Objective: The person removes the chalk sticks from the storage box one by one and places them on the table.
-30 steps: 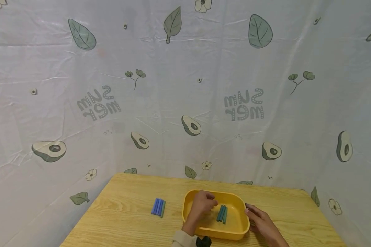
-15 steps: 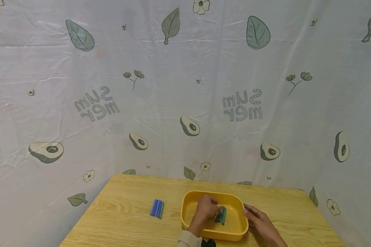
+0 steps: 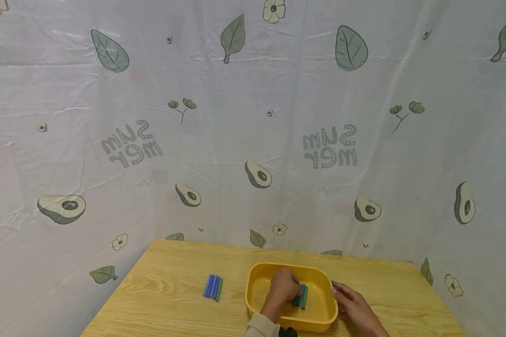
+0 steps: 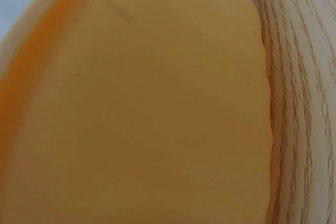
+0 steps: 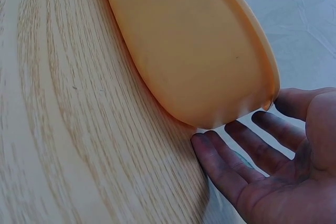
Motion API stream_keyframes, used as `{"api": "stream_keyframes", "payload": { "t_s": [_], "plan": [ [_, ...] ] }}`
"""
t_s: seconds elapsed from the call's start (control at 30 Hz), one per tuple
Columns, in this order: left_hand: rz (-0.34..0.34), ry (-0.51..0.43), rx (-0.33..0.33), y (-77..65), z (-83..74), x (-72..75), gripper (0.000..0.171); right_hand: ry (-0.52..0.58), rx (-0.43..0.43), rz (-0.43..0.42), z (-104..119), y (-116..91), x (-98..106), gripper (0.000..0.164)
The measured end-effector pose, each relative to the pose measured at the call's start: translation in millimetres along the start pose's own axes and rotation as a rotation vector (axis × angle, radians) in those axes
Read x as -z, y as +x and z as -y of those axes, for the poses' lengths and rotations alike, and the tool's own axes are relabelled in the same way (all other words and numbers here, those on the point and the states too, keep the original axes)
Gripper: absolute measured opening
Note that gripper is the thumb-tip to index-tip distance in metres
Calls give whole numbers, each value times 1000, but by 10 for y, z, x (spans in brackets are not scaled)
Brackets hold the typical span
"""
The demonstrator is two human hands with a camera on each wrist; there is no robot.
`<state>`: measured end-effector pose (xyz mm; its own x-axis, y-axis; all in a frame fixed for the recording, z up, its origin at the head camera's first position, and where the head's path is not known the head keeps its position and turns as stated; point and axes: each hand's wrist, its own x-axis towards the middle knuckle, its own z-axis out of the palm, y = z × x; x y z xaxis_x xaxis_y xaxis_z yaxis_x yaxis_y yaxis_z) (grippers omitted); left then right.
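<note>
A yellow plastic tray with raised sides stands on the wooden table. My left hand reaches down inside it, fingers curled at the top of a dark green crayon-like stick, which it appears to pinch; the fingertips are partly hidden. A lighter green stick lies alongside. My right hand holds the tray's right end, thumb at the rim and fingers against the outside; the right wrist view shows this hand closely. Only the tray's outer wall fills the left wrist view, without the hand.
Left of the tray, several blue sticks and one green stick lie side by side on the table. Behind the table hangs a pale sheet printed with leaves and avocados.
My left hand has lowered and moved right inside the tray, its fingers going from above and beside the green sticks down onto them. My right hand stays on the tray's end.
</note>
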<state>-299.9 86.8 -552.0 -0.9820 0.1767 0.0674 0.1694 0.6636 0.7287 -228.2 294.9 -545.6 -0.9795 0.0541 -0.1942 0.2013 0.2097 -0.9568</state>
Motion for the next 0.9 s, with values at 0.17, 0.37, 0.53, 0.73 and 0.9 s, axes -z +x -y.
{"api": "stream_keyframes", "payload": {
  "t_s": [0.17,0.37,0.53,0.73,0.9],
  "plan": [
    [10,-9,15,-147,-134,151,6,0,10,5,-6,-16,-2,64],
    [-33,-44,-4,-142,-49,107,25,16,16,4,-9,-17,-14,63],
    [-43,-17,-14,16,132,-42,45,9,22,12,3,-15,-20,65],
    [-47,-57,-18,-63,53,52,55,12,17,12,17,-6,-28,65],
    [15,-123,48,-139,-55,189,37,1,23,6,-8,-9,-16,64]
  ]
}}
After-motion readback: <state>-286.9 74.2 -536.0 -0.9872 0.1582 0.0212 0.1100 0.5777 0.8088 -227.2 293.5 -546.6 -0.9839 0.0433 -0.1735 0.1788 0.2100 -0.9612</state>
